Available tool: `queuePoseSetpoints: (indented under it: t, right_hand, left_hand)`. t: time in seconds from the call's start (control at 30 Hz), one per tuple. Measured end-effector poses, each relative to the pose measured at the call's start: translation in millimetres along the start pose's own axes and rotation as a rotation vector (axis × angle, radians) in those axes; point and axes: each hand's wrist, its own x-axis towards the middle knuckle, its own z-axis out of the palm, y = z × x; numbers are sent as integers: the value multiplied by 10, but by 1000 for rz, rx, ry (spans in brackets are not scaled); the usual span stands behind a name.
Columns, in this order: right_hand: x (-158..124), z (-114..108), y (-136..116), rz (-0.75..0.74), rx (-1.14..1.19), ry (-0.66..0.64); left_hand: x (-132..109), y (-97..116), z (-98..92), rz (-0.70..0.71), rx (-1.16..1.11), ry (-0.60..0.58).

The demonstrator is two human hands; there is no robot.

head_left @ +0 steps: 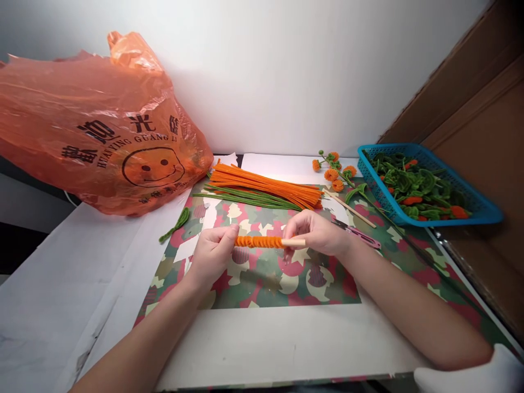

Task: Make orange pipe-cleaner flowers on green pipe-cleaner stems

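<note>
A thin wooden stick (298,243) lies level between my hands, with an orange pipe cleaner (260,241) wound round it in a tight coil. My left hand (213,255) is closed in a fist round the coil's left end, thumb on top. At the right end of the coil, my right hand (314,232) has its fingers curled together by the pipe cleaner, and the stick's bare tip shows in front of them. The fingertips of the right hand are partly hidden. Behind the hands lie a bundle of straight orange pipe cleaners (262,183) and several green pipe cleaners (254,197).
An orange plastic bag (102,131) stands at the left. A blue basket (409,218) of green and orange pieces sits right, by cardboard (475,109). Nearby are orange pipe-cleaner flowers (331,174), another stick (352,210), pink-handled scissors (362,236) and a green leaf piece (175,225).
</note>
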Motion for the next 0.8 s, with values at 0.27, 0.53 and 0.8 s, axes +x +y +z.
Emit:
queuePoseSetpoints:
  t: [0.27, 0.53, 0.8]
  right_hand:
    - [-116, -3, -296, 307, -624, 73]
    - [-60, 380, -135, 145, -1263, 616]
    - [-89, 175, -259, 221, -639, 427]
  left_hand:
    - [-1, 38, -39, 424, 374, 2]
    - [-26, -23, 20, 446, 651, 239]
    - [-48, -4, -11, 427, 618, 293]
